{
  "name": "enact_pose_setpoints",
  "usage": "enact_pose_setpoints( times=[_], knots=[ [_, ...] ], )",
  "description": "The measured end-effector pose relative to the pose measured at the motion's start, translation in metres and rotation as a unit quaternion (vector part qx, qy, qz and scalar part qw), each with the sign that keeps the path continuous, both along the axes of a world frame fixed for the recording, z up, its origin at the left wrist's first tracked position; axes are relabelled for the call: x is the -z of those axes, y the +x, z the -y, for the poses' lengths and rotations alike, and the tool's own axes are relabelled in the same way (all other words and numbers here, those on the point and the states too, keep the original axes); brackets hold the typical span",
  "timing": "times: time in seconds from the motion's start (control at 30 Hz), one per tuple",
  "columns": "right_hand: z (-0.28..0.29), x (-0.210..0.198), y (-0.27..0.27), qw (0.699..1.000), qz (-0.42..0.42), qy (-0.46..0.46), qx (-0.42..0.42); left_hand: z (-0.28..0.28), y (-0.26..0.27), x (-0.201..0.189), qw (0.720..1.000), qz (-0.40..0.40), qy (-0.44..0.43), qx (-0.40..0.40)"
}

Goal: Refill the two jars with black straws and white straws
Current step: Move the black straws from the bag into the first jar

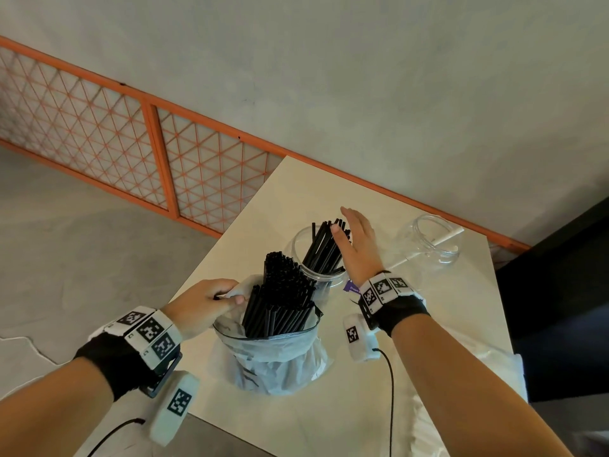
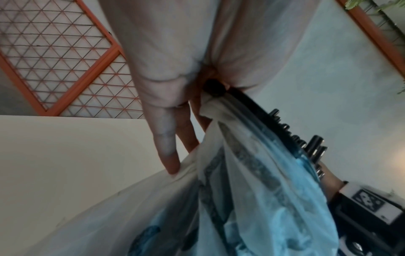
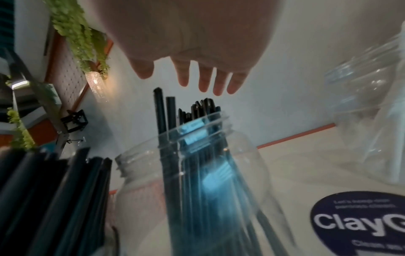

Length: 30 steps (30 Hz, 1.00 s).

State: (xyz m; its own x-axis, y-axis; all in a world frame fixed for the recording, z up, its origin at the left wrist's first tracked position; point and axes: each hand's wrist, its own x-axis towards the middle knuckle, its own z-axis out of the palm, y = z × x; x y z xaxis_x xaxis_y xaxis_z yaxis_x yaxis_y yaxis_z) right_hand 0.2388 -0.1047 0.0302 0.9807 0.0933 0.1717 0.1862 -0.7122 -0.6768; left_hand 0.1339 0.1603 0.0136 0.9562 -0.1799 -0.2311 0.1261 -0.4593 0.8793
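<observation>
The right hand (image 1: 357, 245), fingers straight and spread, hovers beside the black straws (image 1: 324, 247) standing in the near jar (image 1: 304, 245) mid-tabletop. The left hand (image 1: 201, 303) pinches the rim of a plastic bag (image 1: 273, 361) of black straws near the table's (image 1: 445, 308) front edge. The second jar (image 1: 435, 240), holding a white straw (image 1: 443, 239), sits by the far right corner.

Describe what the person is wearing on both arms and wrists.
Both forearms are bare, with no sleeves. Each wrist carries a black wrap topped by a band of white blocks printed with black square-pattern markers. A white padded pod with its own marker hangs below each wrist, and a thin black cable trails from each.
</observation>
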Motion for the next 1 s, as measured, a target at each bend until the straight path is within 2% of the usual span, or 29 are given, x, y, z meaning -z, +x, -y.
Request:
enact_pose_setpoints(
  times=[0.1,0.2,0.3,0.47,0.63,0.7,0.83,0.9,0.93,1.0],
  knots=[
    [0.016,0.005,-0.018,0.997,0.045,-0.050,0.030,-0.001,-0.001,-0.004,1.000,0.002,0.006,0.004],
    [0.023,0.011,-0.032,0.996,0.026,-0.070,-0.039,0.000,0.000,-0.004,1.000,-0.002,0.015,0.008],
    [0.018,0.007,-0.033,0.983,-0.001,-0.150,-0.107,-0.001,0.001,-0.003,1.000,0.002,0.019,0.012],
    [0.005,-0.018,-0.027,0.974,-0.061,-0.188,-0.110,-0.002,0.003,0.000,0.999,0.003,0.027,0.020],
    [-0.021,-0.066,0.003,0.943,-0.059,-0.288,-0.154,0.000,0.001,-0.004,0.999,0.015,0.030,0.022],
    [-0.035,-0.077,0.016,0.942,-0.048,-0.294,-0.154,0.000,0.001,-0.003,0.999,0.013,0.028,0.017],
    [-0.040,-0.073,0.016,0.968,0.045,-0.220,-0.112,-0.001,0.002,0.000,1.000,0.006,0.017,0.012],
    [-0.028,-0.063,-0.004,0.986,0.092,-0.121,-0.073,0.000,0.002,0.000,1.000,0.005,0.017,0.013],
    [-0.021,-0.056,-0.018,0.992,0.098,-0.060,-0.056,0.000,0.002,0.000,1.000,0.005,0.015,0.010],
    [-0.010,-0.035,-0.054,0.998,0.050,0.038,-0.032,0.000,0.001,-0.001,1.000,-0.004,0.005,0.006]
  ],
)
